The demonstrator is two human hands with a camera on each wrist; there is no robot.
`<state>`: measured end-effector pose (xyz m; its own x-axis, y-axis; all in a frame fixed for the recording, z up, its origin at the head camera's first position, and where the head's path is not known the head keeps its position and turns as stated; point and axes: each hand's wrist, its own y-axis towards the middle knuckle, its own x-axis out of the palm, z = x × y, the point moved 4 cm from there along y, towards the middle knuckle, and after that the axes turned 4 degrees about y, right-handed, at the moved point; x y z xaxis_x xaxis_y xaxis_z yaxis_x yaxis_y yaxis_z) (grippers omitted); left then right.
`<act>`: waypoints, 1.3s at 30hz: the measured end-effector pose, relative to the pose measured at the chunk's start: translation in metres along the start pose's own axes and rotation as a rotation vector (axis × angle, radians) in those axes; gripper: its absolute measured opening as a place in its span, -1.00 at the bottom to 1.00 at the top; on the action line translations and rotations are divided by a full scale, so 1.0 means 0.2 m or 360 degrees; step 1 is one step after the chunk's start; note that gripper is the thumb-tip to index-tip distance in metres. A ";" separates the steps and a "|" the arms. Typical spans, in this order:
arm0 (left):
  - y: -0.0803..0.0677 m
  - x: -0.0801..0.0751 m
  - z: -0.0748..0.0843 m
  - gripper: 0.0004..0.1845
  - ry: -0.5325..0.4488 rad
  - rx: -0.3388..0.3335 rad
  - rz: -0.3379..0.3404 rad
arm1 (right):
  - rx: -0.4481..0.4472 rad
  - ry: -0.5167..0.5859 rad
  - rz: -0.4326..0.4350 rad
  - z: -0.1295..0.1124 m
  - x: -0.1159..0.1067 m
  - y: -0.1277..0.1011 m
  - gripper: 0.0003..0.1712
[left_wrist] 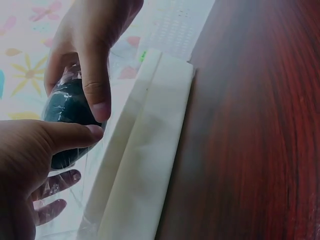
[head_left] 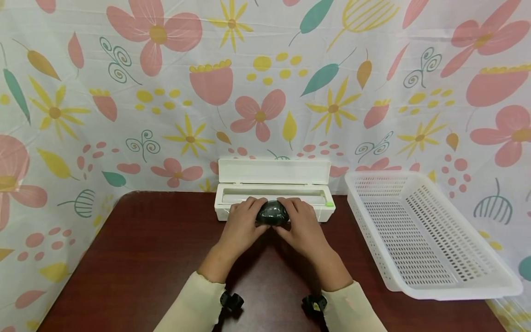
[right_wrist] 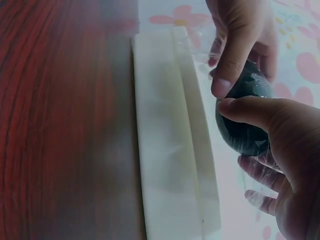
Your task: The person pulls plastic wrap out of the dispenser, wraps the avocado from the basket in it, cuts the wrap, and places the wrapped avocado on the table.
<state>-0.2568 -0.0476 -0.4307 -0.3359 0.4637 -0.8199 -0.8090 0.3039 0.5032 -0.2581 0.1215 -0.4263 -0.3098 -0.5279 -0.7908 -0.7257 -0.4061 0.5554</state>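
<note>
On the dark red wooden desk (head_left: 137,258), the step in hand looks like wrapping: both hands hold a dark green, rounded object (head_left: 272,213) against the front edge of a white cling-film dispenser box (head_left: 232,208) whose lid stands open behind it. From the left, the left hand (head_left: 242,224) curls round that side of the object, thumb pressed on its near face, with its fingers reaching round the far side under a layer of clear film (left_wrist: 62,182) (the wrist view shows them blurred through the plastic). The object itself sits between the two hands, just above the box's slot, already shiny with film over it. The right hand (head_left: 302,226) grips the other side in the same way, thumb meeting the left thumb on the near face and fingers tucked behind. Well apart to the right, a white perforated plastic basket (head_left: 431,286) rests tilted on the desk edge, and a flowered cloth (head_left: 124,92) hangs behind everything. I judge the wrap to be nearly closed; the next move probably calls for keeping the film taut and parting it cleanly at the box's cutter without letting the smooth object slip.
</note>
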 end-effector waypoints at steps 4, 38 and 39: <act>0.00 -0.03 0.01 -0.32 -0.0010 0.0007 0.0030 | -0.0015 -0.0004 0.0025 -0.01 -0.02 0.01 -0.15; 0.07 -0.16 0.01 -0.30 0.0038 0.0285 0.0146 | -0.0189 -0.0383 0.0209 -0.06 -0.15 0.06 -0.12; 0.07 -0.17 0.01 -0.30 0.0043 0.0289 0.0140 | -0.0192 -0.0402 0.0212 -0.06 -0.16 0.07 -0.12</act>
<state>-0.2556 -0.0564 -0.3954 -0.4159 0.4733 -0.7765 -0.6765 0.4096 0.6120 -0.2510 0.1238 -0.3914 -0.5514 -0.3862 -0.7395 -0.5950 -0.4393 0.6731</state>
